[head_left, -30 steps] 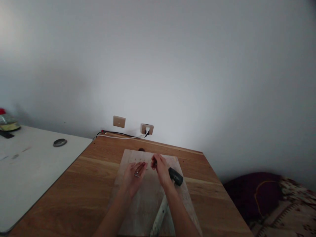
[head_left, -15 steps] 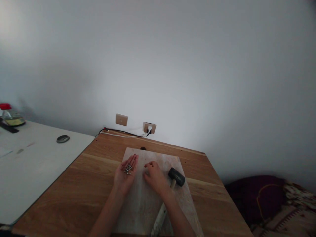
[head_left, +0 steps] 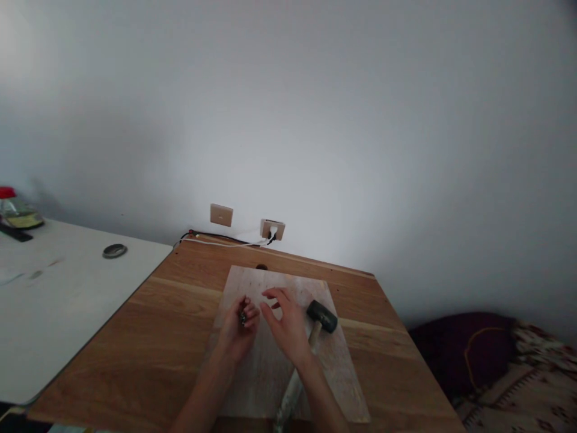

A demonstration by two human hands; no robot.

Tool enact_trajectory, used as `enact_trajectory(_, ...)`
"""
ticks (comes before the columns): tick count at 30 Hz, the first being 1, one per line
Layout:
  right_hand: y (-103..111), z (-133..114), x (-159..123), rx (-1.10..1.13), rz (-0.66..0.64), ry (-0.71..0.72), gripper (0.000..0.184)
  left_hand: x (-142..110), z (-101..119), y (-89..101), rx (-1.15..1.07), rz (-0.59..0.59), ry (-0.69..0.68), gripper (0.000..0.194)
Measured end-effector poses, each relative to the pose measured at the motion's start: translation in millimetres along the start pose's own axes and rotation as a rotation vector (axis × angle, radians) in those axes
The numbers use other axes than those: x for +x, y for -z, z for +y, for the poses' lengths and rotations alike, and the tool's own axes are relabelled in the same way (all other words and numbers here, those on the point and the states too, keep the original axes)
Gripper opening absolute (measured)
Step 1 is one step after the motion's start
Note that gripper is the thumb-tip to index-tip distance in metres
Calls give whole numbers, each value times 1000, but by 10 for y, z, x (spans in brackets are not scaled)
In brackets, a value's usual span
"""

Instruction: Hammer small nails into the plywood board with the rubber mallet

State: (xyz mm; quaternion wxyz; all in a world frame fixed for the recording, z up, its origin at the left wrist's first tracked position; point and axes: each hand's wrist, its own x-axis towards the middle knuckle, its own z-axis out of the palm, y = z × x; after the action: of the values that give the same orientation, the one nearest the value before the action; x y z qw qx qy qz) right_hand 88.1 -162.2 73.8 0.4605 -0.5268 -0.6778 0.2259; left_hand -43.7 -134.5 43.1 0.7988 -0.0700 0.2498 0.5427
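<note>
Several small silvery screws (head_left: 242, 317) lie in the cupped palm of my left hand (head_left: 241, 328), whose fingers are curled around them and partly hide them. Just right of it, my right hand (head_left: 285, 322) hovers over a pale wooden board (head_left: 265, 379) with thumb and fingers apart; nothing shows between them. A mallet rests on the board beside my right hand, with a black head (head_left: 321, 316) and a worn, whitish handle (head_left: 291, 397). My right forearm passes over part of that handle.
The board lies on a brown wooden table (head_left: 162, 337) against a wall. Cables (head_left: 220, 242) run along its back edge to a socket (head_left: 273, 230). On the white table (head_left: 58, 325) at left are a round dark lid (head_left: 114, 251) and a red-capped bottle (head_left: 18, 210). Patterned fabric (head_left: 532, 385) lies at right.
My left hand has gone from flat and palm-up to curled around the screws, tilting toward my right hand. My right thumb and fingers have spread apart, and that hand has turned slightly.
</note>
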Motion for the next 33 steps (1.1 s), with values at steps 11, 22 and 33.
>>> enact_trajectory(11, 860, 667, -1149, -47, 396, -363, 40, 314, -778, -201, 680, -143, -152, 26)
enact_trajectory(22, 1236, 1214, -1954, -510, 317, -281, 51, -262, -245, 398, 1298, -220, -722, 15)
enact_trajectory(33, 1328, 1414, -2109, -580, 245, -345, 61, -831, 619, 1431, 1962, 265, -906, 47)
